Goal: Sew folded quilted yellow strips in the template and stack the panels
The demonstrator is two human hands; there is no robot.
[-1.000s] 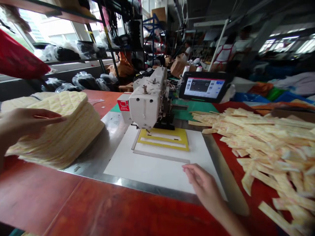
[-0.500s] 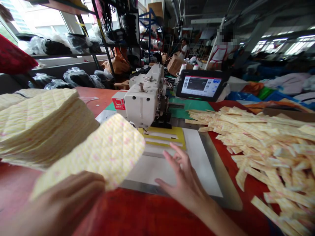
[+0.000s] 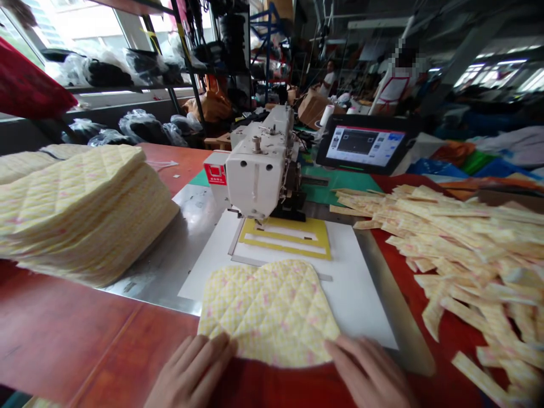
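Note:
A quilted fabric piece (image 3: 267,311), pale yellow check with pink marks, lies across the front of the white plate (image 3: 361,294) and the table edge. My left hand (image 3: 193,368) grips its near left corner, fingers closed over the cloth with the thumb hidden. At the near right corner my right hand (image 3: 368,368) pinches the same piece. Just beyond the cloth's far edge is a yellow slotted template (image 3: 284,241), under the head of a white sewing machine (image 3: 255,175).
A tall stack of quilted pieces (image 3: 85,221) stands at the left. Many narrow fabric strips (image 3: 459,243) are heaped at the right. A control screen (image 3: 365,144) stands behind the plate. Farther back is a person in an apron (image 3: 393,90).
My left hand has carried the quilted piece rightward from beside the stack onto the plate's front. My right hand, open before, has come down and taken the piece's right corner.

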